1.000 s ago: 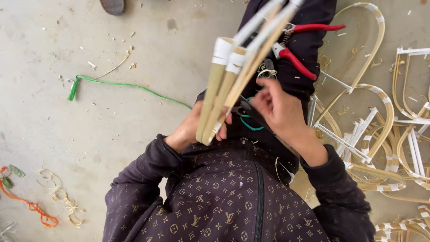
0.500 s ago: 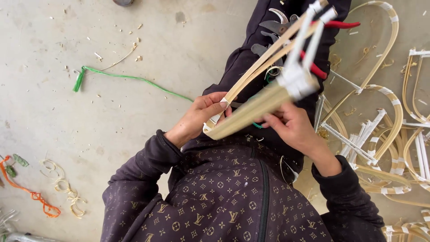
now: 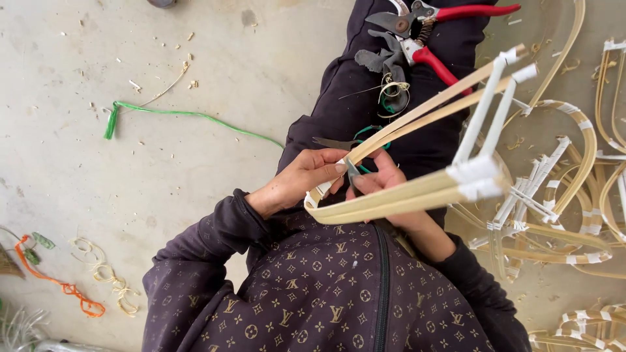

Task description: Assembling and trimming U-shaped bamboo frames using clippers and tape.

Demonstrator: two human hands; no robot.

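Observation:
My left hand [image 3: 305, 177] pinches the taped, bent end of a bamboo strip frame [image 3: 417, 190] just above my lap. The frame is made of pale curved strips bound with white tape, and it fans out toward the upper right. My right hand [image 3: 386, 188] grips the same frame from behind, partly hidden by the strips. A small dark point shows between its fingers, and I cannot tell what it is. Green-handled scissors [image 3: 339, 142] lie on my dark trouser leg just beyond the hands.
Red-handled pruning shears [image 3: 450, 26] and a wire coil [image 3: 393, 91] rest on my leg farther out. Several finished bamboo frames [image 3: 574, 195] are piled on the floor at right. A green cord [image 3: 189, 116] and orange cord [image 3: 62, 283] lie on the concrete at left.
The frame has swung from pointing away from me to lying across toward the right. Both hands kept hold of its bent end and shifted slightly lower.

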